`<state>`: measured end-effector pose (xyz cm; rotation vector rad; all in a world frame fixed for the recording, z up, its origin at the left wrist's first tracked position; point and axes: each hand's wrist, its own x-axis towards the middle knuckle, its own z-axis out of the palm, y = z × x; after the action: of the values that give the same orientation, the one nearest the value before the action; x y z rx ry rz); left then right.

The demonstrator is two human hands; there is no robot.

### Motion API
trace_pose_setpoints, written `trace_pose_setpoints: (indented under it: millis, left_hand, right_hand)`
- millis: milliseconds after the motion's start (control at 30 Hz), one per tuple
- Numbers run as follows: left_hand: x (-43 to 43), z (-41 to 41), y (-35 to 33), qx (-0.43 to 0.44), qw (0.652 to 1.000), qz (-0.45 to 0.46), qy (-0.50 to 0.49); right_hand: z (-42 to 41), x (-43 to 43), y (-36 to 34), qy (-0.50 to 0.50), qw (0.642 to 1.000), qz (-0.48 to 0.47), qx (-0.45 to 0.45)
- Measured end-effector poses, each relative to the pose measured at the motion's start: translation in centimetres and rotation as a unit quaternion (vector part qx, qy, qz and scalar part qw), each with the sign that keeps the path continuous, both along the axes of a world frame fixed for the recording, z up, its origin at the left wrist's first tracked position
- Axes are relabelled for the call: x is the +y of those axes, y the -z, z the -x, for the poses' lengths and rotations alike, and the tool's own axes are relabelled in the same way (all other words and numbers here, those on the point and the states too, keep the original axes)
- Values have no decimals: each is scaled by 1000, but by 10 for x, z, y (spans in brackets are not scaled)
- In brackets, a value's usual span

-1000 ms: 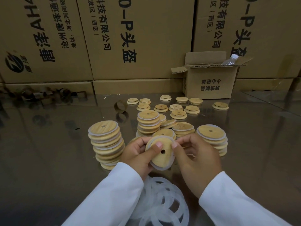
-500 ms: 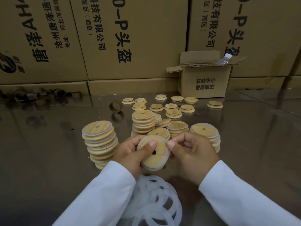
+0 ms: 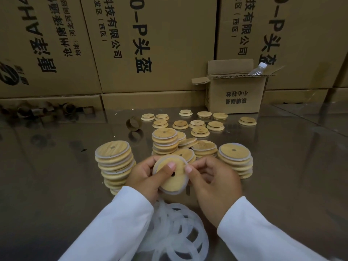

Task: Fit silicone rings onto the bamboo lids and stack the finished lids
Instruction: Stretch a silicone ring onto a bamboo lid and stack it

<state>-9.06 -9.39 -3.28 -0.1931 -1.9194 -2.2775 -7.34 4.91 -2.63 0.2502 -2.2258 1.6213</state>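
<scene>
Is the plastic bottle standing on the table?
No, the plastic bottle pokes out of the small open box at the back.

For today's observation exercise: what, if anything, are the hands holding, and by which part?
A ringed bamboo lid: left hand grips its left edge, thumb on the face; right hand pinches the right rim.

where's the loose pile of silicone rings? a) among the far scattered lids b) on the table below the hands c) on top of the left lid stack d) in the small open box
b: the silicone rings lie heaped on the table nearest the person, below the left hand and right hand that hold a bamboo lid.
</scene>
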Motion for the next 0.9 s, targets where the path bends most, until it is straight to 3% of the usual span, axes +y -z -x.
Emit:
trace_pose_setpoints:
  millis: [100,367,900]
  left_hand:
    - [-4,-1,-4,-24,999,17,39]
    - [0,-3,-8,-11,997,-54,56]
    - [-3,-2,-9,-2,997,-35,70]
  right_hand:
    - [3,3,-3,3,1000,1,-10]
    - [9,8,-12,-41,994,55,-86]
    - [4,12,-21,-53,996,-14,-75]
